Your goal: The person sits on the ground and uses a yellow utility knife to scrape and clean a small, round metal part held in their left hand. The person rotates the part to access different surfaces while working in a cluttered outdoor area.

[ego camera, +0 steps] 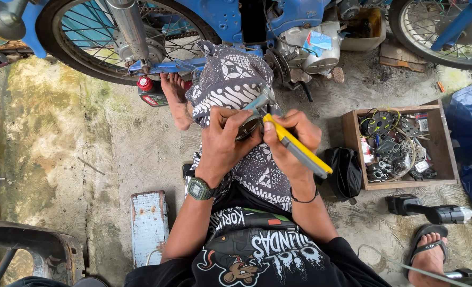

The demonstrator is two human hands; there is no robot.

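pliers [286, 139]: bare metal head, glossy yellow plastic grips
crate [353, 146]: rough raw wood
floor [60, 138]: rough, stained concrete

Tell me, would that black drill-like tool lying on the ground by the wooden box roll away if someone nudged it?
Probably not far. The black power tool lies on its side on rough concrete, and its angled handle should stop it after a short rock. Its bulky body suggests it is fairly heavy for its size and stiff, so a push would likely slide or pivot it rather than roll it.

Both hands raised over the knee, left hand [224, 139] fingers curled, right hand [294, 139] fisted
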